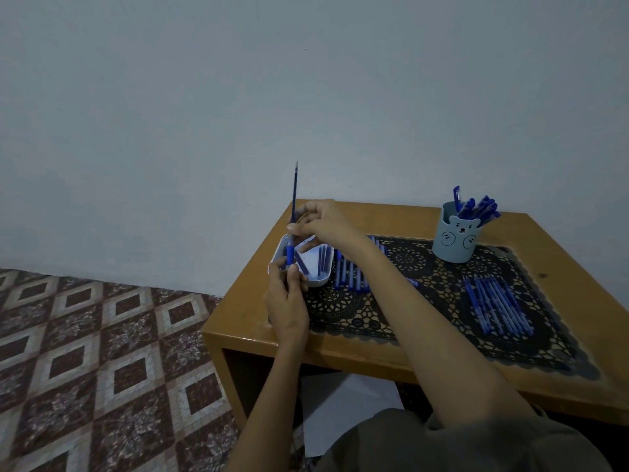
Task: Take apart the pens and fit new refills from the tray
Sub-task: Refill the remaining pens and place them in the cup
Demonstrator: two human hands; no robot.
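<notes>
Over the tray (323, 281) at the worktop's (401, 219) left end, the left hand (286, 301) has its grip closed round an upright pen barrel (290, 255). The right hand (321, 219) pinches the refill (294, 189) standing out of it. This looks like the refill swap, and the next move calls for sliding it straight along the barrel.

Left grip (287, 301) curled; right grip (321, 219) pinching above.
</notes>
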